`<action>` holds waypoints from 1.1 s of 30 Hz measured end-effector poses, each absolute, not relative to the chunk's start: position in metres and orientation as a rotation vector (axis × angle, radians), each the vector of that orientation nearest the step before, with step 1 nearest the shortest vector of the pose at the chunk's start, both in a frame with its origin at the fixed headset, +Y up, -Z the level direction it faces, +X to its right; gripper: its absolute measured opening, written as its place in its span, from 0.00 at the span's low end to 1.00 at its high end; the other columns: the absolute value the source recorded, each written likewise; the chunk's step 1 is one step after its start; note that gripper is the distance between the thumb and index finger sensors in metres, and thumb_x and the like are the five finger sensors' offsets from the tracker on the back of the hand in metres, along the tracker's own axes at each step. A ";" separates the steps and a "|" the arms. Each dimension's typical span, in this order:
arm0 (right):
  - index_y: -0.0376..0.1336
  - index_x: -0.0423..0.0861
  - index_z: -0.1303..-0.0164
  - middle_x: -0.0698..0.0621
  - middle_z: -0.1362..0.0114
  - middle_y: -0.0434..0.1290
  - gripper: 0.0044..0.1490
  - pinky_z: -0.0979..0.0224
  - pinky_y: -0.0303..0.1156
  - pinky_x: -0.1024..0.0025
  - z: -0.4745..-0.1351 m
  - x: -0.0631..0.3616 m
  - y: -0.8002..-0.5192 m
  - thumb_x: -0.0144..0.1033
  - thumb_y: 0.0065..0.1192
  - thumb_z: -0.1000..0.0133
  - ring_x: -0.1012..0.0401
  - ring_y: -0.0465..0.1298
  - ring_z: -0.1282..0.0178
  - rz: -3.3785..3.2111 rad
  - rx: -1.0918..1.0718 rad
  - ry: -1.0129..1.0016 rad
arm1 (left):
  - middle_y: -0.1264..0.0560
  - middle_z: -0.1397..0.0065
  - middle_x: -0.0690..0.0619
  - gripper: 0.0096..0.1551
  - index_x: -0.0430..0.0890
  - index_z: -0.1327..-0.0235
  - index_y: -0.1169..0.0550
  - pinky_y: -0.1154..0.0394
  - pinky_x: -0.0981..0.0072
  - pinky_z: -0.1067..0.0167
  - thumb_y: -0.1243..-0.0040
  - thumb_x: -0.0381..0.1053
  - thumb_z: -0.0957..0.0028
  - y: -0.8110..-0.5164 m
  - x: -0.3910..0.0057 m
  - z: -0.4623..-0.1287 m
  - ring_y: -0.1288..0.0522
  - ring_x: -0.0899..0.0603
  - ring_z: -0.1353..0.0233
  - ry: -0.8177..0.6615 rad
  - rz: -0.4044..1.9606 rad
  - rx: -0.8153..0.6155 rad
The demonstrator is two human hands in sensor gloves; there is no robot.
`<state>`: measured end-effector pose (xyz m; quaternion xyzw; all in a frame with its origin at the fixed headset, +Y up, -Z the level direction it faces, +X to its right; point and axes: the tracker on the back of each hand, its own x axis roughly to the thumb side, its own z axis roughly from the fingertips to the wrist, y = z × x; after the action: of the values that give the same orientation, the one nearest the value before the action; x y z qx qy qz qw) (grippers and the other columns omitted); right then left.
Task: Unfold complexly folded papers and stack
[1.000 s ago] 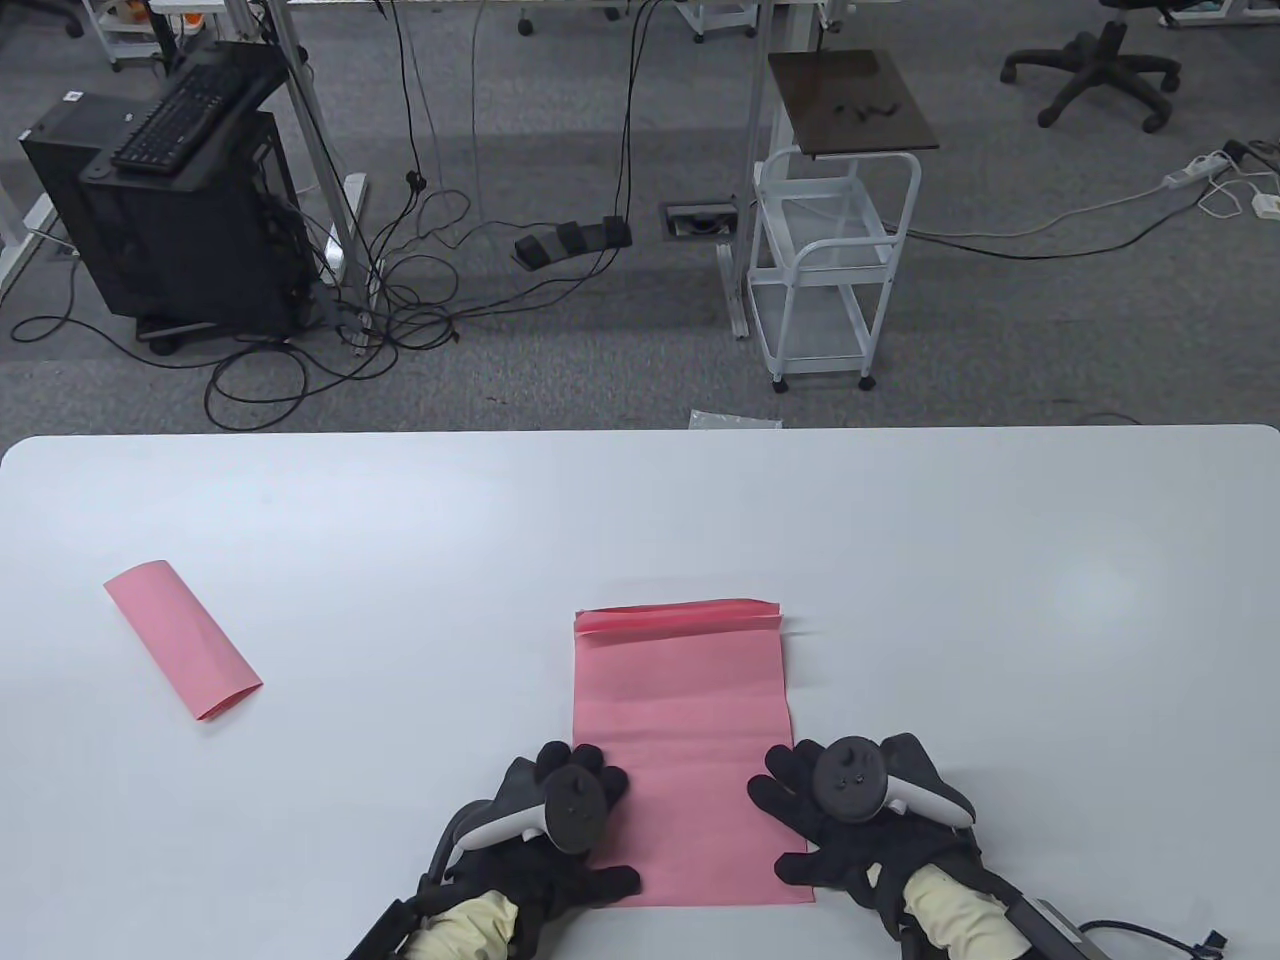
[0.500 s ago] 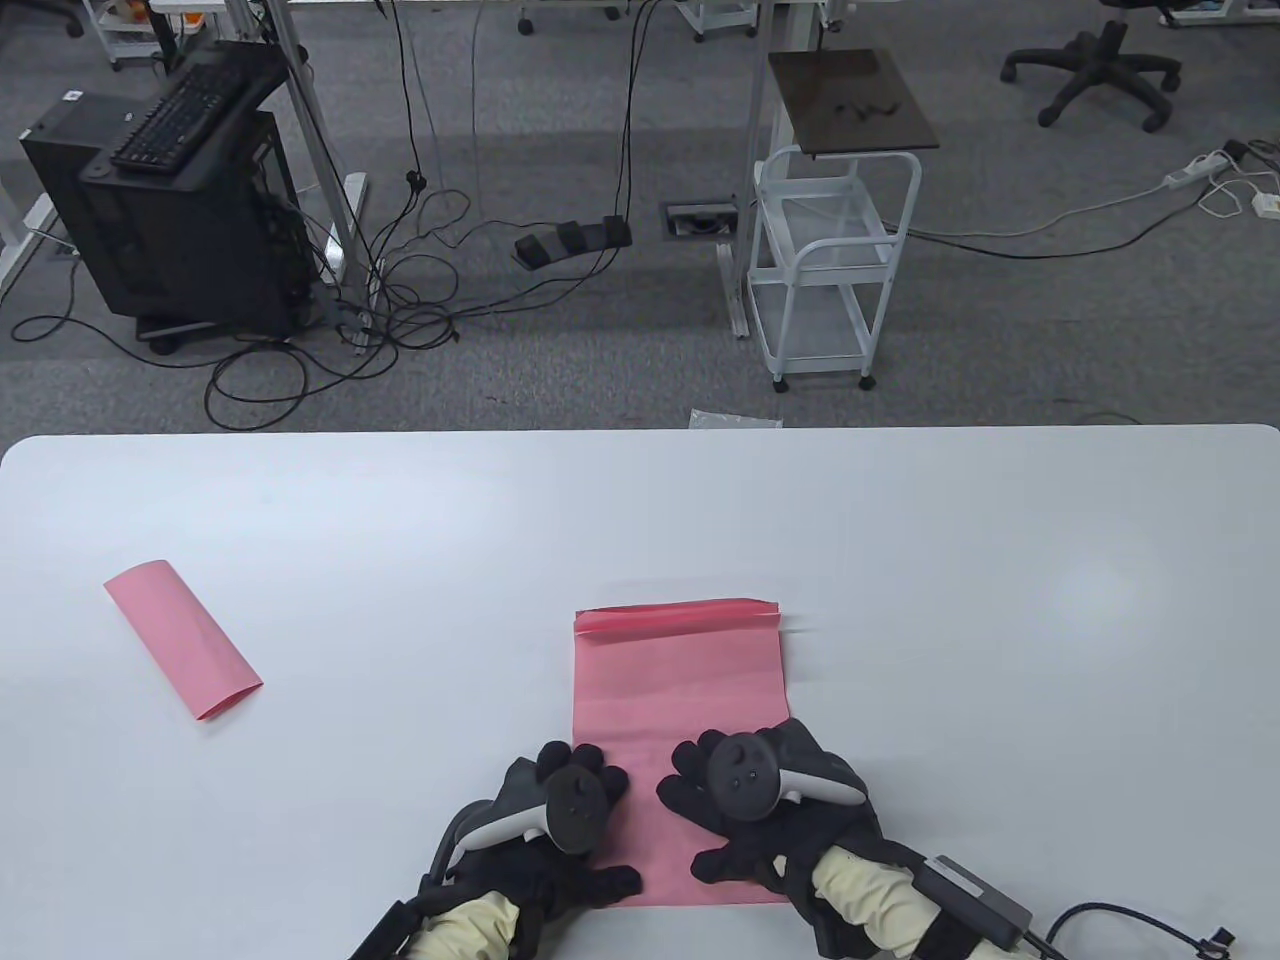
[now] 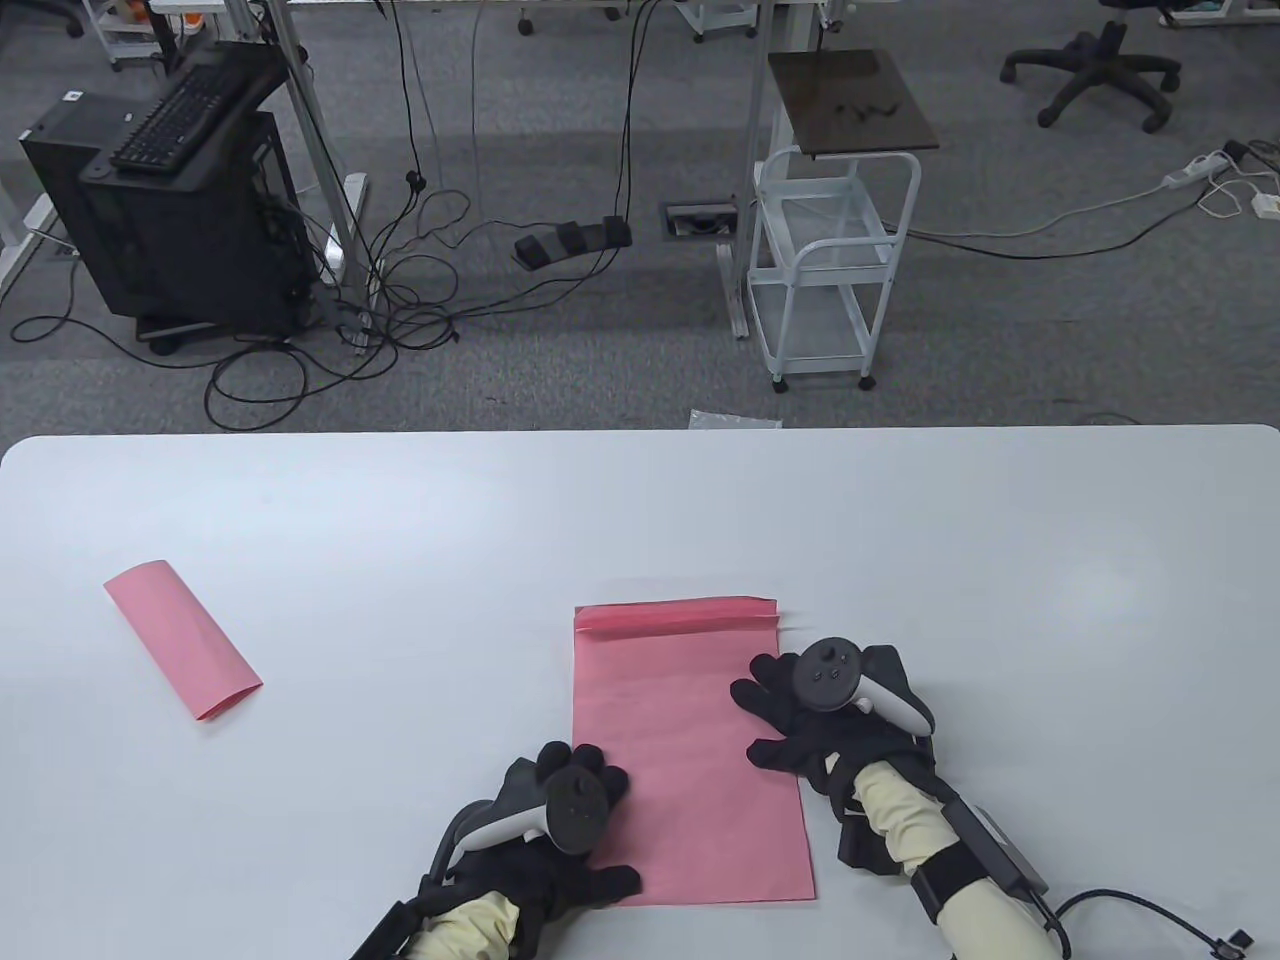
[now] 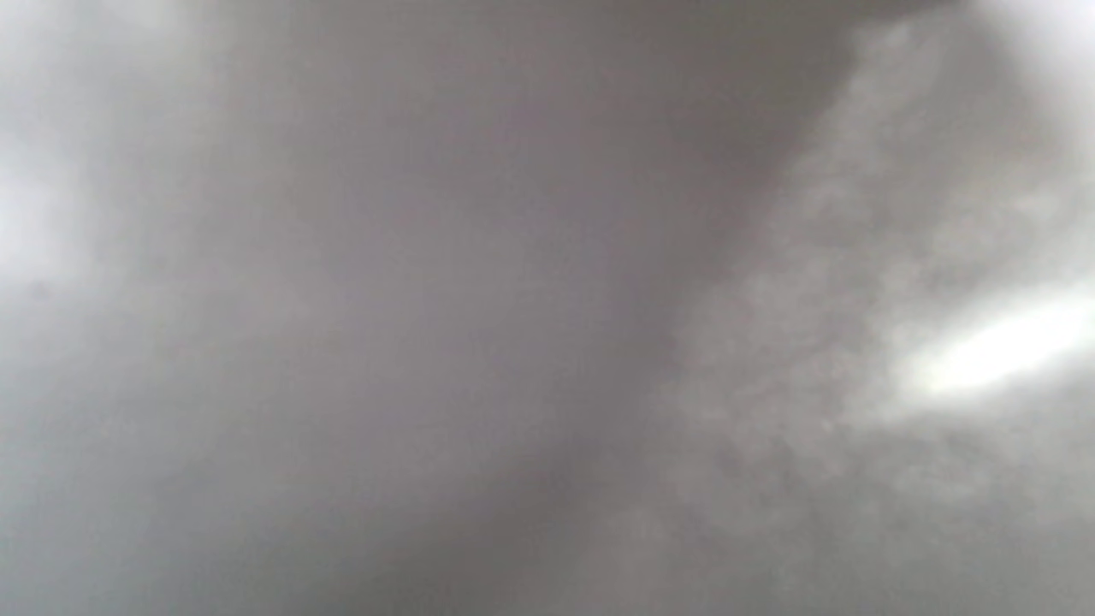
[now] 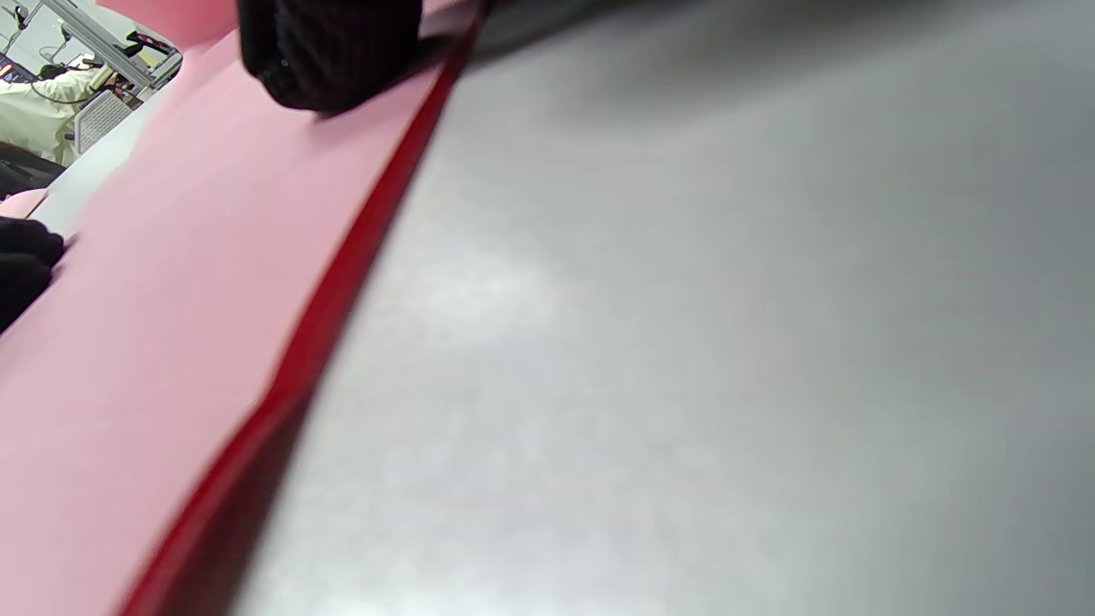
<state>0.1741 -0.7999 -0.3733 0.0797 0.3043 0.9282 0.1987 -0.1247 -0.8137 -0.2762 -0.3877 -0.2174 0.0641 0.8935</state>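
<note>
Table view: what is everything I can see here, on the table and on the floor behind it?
Opened paper: 1, pink, near table edge, far end still folded.
Folded paper: 1, pink, table's left.
Table: 1, white.
Cart: 1, white, dark top, on the floor behind.
Computer tower: 1, black, floor left, keyboard on top.
Office chair: 1, black, top right.
Cables: many, black.
Left hand: black glove, on paper's left edge.
Right hand: black glove, on paper's right edge.

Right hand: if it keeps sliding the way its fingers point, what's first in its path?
The right hand points up-left across the pink sheet. First in line is probably the sheet's folded strip at the far edge.
</note>
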 end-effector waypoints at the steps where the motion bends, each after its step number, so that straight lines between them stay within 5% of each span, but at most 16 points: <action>1: 0.46 0.74 0.26 0.74 0.16 0.35 0.38 0.23 0.14 0.53 -0.373 0.172 -0.798 0.54 0.56 0.45 0.72 0.29 0.16 2.605 0.226 0.849 | 0.92 0.29 0.57 0.58 0.58 0.33 0.82 0.89 0.41 0.39 0.64 0.77 0.47 -0.814 -0.125 -0.276 0.93 0.41 0.29 -0.449 0.133 -0.804; 5: 0.45 0.66 0.21 0.68 0.14 0.32 0.41 0.25 0.12 0.53 -0.365 0.158 -0.791 0.53 0.56 0.45 0.69 0.23 0.17 2.641 0.368 0.780 | 0.92 0.29 0.57 0.58 0.58 0.33 0.82 0.89 0.41 0.39 0.64 0.77 0.47 -0.814 -0.124 -0.276 0.93 0.41 0.29 -0.441 0.134 -0.803; 8: 0.36 0.69 0.22 0.70 0.15 0.27 0.47 0.26 0.10 0.53 -0.344 0.127 -0.791 0.56 0.56 0.46 0.69 0.20 0.18 2.578 0.638 0.837 | 0.92 0.30 0.57 0.58 0.58 0.33 0.82 0.89 0.41 0.39 0.64 0.77 0.47 -0.814 -0.124 -0.276 0.93 0.41 0.29 -0.441 0.136 -0.805; 12: 0.38 0.68 0.21 0.70 0.15 0.28 0.46 0.25 0.12 0.51 -0.342 0.099 -0.793 0.56 0.55 0.45 0.68 0.22 0.17 2.670 0.807 0.914 | 0.91 0.29 0.57 0.58 0.58 0.33 0.82 0.89 0.41 0.39 0.64 0.77 0.47 -0.814 -0.124 -0.276 0.93 0.41 0.29 -0.443 0.137 -0.804; 18: 0.44 0.78 0.28 0.78 0.16 0.32 0.38 0.25 0.11 0.53 -0.395 0.111 -0.801 0.56 0.56 0.46 0.73 0.26 0.16 2.600 0.523 0.958 | 0.91 0.29 0.57 0.58 0.58 0.33 0.82 0.88 0.41 0.39 0.64 0.77 0.47 -0.814 -0.124 -0.276 0.93 0.41 0.29 -0.445 0.141 -0.802; 24: 0.48 0.76 0.30 0.81 0.18 0.34 0.36 0.24 0.12 0.56 -0.444 0.136 -0.801 0.55 0.57 0.47 0.77 0.27 0.17 2.560 0.190 0.898 | 0.91 0.29 0.57 0.57 0.58 0.33 0.82 0.88 0.40 0.39 0.64 0.77 0.47 -0.814 -0.124 -0.276 0.93 0.40 0.29 -0.448 0.140 -0.801; 33: 0.48 0.75 0.28 0.81 0.17 0.34 0.37 0.23 0.13 0.55 -0.458 0.148 -0.802 0.53 0.58 0.47 0.77 0.28 0.17 2.516 0.038 0.815 | 0.91 0.29 0.57 0.57 0.58 0.33 0.82 0.88 0.40 0.39 0.64 0.77 0.47 -0.813 -0.124 -0.276 0.93 0.41 0.29 -0.441 0.140 -0.801</action>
<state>0.1479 -0.8024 -0.4576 0.0139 0.2986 0.9220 0.2460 -0.1238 -0.8135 -0.2758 -0.3863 -0.2127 0.0675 0.8950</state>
